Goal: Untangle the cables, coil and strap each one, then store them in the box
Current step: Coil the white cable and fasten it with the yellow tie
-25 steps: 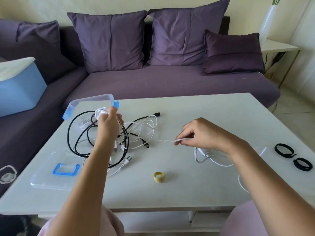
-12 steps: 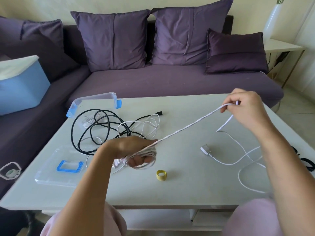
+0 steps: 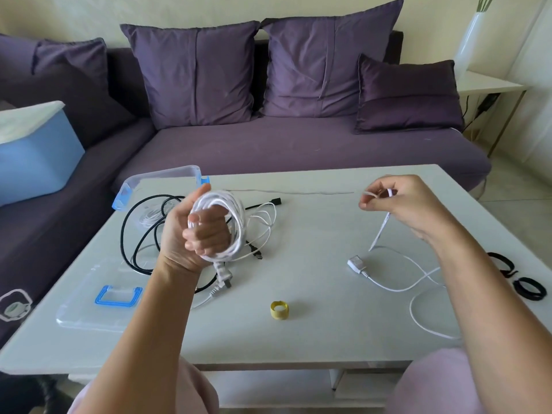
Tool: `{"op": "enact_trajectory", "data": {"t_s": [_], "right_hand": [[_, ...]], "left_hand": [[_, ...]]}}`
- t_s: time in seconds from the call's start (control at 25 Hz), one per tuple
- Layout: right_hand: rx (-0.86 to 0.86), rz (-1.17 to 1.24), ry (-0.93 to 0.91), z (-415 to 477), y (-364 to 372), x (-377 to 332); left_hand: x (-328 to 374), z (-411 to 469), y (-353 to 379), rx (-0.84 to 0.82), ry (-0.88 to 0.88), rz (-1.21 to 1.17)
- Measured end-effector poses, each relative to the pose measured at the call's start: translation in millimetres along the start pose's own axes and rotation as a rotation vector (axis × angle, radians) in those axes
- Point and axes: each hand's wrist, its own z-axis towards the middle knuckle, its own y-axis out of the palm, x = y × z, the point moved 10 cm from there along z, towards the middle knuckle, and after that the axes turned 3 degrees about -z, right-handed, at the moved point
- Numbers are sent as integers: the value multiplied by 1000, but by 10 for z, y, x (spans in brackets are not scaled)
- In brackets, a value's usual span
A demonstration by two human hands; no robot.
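My left hand (image 3: 197, 231) is raised above the table and grips a coil of white cable (image 3: 231, 215) wound around it; the cable's plug (image 3: 222, 276) dangles below. From the coil a taut stretch of the same cable runs right to my right hand (image 3: 400, 204), which pinches it. The loose tail with a white adapter end (image 3: 357, 264) lies on the table under my right arm. A black cable (image 3: 134, 234) and thin white cables (image 3: 263, 222) lie tangled behind my left hand. The clear box (image 3: 161, 182) with blue clips stands at the far left.
The clear box lid (image 3: 98, 300) with a blue handle lies at the front left. A yellow strap roll (image 3: 280, 309) sits near the front middle. Two black straps (image 3: 519, 279) lie at the right edge. A purple sofa stands behind the white table (image 3: 328, 339).
My left hand rose from table level and turned, adding another loop to the coil. My right hand came down and nearer, sliding along the cable; the stretch between my hands now lies level.
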Motion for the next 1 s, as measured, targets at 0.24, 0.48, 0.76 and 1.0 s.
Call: {"op": "enact_trajectory", "data": {"t_s": [0.24, 0.48, 0.76, 1.0], "right_hand": [[-345, 39, 119, -119, 304, 88], [-587, -148, 82, -300, 616, -36], [-622, -177, -23, -399, 723, -268], [-315, -39, -67, -240, 261, -389]], "left_hand": [[727, -435, -582, 403, 708, -310], [907, -888, -887, 1032, 969, 64], [630, -566, -1104, 1492, -60, 1425], [-416, -549, -1179, 1068, -944, 1229]]}}
